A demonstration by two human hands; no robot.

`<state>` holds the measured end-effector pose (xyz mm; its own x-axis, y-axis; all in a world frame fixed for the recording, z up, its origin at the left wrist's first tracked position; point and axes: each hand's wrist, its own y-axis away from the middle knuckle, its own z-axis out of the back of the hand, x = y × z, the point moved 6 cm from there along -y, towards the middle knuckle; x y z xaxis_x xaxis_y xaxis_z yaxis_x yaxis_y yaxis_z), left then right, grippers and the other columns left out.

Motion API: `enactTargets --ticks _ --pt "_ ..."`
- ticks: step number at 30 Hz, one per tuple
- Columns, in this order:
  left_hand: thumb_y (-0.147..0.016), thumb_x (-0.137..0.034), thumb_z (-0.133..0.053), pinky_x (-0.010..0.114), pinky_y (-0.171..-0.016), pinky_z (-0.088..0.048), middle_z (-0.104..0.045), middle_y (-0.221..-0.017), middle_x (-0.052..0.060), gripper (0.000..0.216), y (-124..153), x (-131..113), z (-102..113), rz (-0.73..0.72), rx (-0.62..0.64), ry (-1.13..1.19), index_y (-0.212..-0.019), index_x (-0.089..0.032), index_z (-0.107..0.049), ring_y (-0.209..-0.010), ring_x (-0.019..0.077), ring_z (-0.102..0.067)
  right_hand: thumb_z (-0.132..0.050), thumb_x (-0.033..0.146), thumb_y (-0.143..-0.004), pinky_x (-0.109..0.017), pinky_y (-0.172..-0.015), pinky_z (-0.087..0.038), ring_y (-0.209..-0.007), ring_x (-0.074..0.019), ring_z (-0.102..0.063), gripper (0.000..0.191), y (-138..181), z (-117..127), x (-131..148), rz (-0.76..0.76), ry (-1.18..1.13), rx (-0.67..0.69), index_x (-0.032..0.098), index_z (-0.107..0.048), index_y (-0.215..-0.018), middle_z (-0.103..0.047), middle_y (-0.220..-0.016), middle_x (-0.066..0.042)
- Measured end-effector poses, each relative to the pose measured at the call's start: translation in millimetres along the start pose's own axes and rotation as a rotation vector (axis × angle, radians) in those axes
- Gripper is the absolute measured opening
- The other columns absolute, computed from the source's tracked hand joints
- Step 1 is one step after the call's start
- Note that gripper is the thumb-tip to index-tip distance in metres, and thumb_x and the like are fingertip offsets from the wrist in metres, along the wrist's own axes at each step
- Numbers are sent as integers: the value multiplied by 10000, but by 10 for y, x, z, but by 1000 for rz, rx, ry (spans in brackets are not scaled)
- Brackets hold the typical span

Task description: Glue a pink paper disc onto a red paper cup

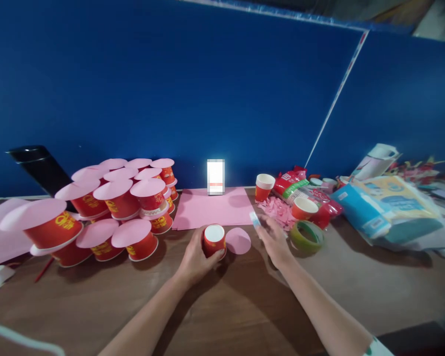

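My left hand (198, 257) is wrapped round a red paper cup (214, 241), whose white round end faces up. Just right of that cup, a pink paper circle (239, 241) lies flat on the table. Between the fingers of my right hand (274, 240) is a small white and pale blue stick (254, 219), too blurred to name surely. Pink paper sheets (213, 210) lie behind both hands. To the left stand stacked red paper cups (135, 247), upside down, with pink paper circles (131, 232) on top.
Right of my right hand are a green tape roll (307, 237), pink paper scraps (272, 211), nested cups (264, 188) and a red plastic package (291, 185). A blue and yellow bag (396, 207) lies farther right. A black bottle (40, 170) leans at left. Behind rises a blue partition (170, 89).
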<state>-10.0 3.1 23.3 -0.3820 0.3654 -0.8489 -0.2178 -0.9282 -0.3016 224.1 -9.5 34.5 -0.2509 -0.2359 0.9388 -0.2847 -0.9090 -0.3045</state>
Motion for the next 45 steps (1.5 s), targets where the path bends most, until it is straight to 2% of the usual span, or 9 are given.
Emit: enactTargets --ticks 3,6,12,17,22,27,32,37,45 --pt "-712 -266 -672 396 -952 -449 -597 -1179 88 559 0 -9 -14 0 7 10 -1225 -211 -459 -1079 228 -582 -637 368 -781 -256 -603 -465 -666 -145 -560 279 96 -170 -75 -199 -296 66 207 -642 -1009 -631 -756 -7" --pt "-715 -256 -661 399 -970 -437 -582 -1213 89 607 1 -15 -10 12 2 -3 -1267 -218 -414 -1101 225 -570 -678 354 -737 -227 -566 -439 -644 -127 -547 268 166 -288 -155 -349 -470 83 199 -659 -954 -629 -729 -3" --pt "-673 -318 -718 398 -933 -458 -607 -1166 78 671 4 38 -18 92 17 -34 -1252 -218 -394 -1064 234 -595 -718 382 -716 -207 -530 -404 -629 -108 -533 266 240 -391 -140 -430 -526 141 183 -665 -886 -628 -761 -11" --pt "-646 -335 -736 393 -883 -487 -634 -1111 86 662 4 68 -6 141 -3 -58 -1199 -192 -402 -1024 246 -621 -707 459 -745 -191 -465 -329 -523 -76 -444 349 292 -449 -77 -375 -346 258 172 -633 -929 -560 -644 24" --pt "-673 -319 -706 381 -897 -479 -627 -1111 79 587 5 -17 -5 61 21 -56 -1180 -189 -440 -1017 232 -612 -696 468 -753 -185 -450 -337 -544 -87 -474 404 329 -479 -33 -323 -274 292 188 -585 -1022 -581 -682 21" --pt "-709 -272 -661 391 -947 -453 -606 -1163 89 538 14 -76 -11 -41 54 -47 -1202 -194 -458 -1076 235 -585 -669 395 -789 -250 -633 -480 -729 -149 -596 285 309 -412 94 -137 -172 239 186 -612 -975 -660 -854 -34" --pt "-646 -276 -720 411 -973 -444 -583 -1223 97 675 11 -33 -20 -18 49 -20 -1250 -197 -430 -1121 259 -566 -630 316 -822 -304 -794 -499 -873 -200 -629 206 324 -368 252 36 -44 223 207 -639 -996 -682 -953 -46" --pt "-656 -215 -674 356 -890 -483 -638 -1093 50 555 10 -53 -42 -26 60 -20 -1178 -212 -486 -990 220 -611 -600 265 -847 -305 -830 -496 -928 -209 -636 193 363 -386 374 152 49 249 220 -648 -1028 -692 -1007 -51" --pt "-655 -189 -646 345 -901 -483 -628 -1123 58 559 19 -96 -60 -76 93 -6 -1190 -204 -484 -1005 215 -605 -621 262 -834 -312 -845 -492 -943 -219 -637 188 355 -367 419 189 76 224 223 -671 -1011 -699 -1013 -52"
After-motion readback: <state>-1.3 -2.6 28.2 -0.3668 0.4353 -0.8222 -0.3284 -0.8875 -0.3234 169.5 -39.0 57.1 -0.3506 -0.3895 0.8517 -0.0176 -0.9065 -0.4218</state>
